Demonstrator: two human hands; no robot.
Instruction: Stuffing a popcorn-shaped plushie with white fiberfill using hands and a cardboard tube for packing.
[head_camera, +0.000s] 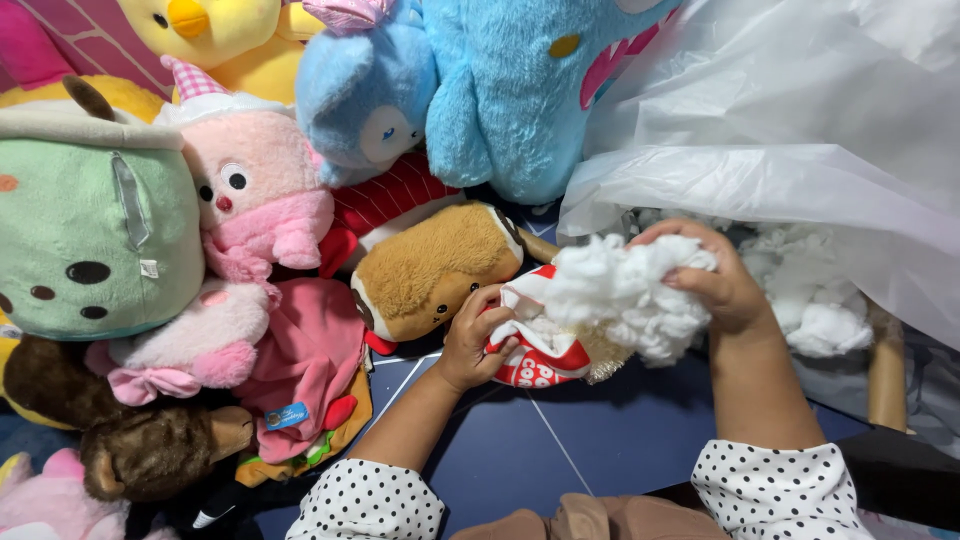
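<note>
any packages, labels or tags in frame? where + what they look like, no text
Large translucent white plastic bag: upper right, crumpled, loose white stuffing inside.
Red-and-white printed fabric toy skin: centre, held by left hand; right hand presses white fibre stuffing into it.
Small blue oval tag: lower left, on pink plush.
Small white sewn tag: left, on green plush.

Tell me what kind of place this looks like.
Likely a soft-toy stuffing or repair spot on a floor. A heap of plush toys lies on blue tiles, a clear plastic bag holds white stuffing, and the right hand pushes a wad of stuffing into a red-and-white toy skin held by the left hand.
</note>
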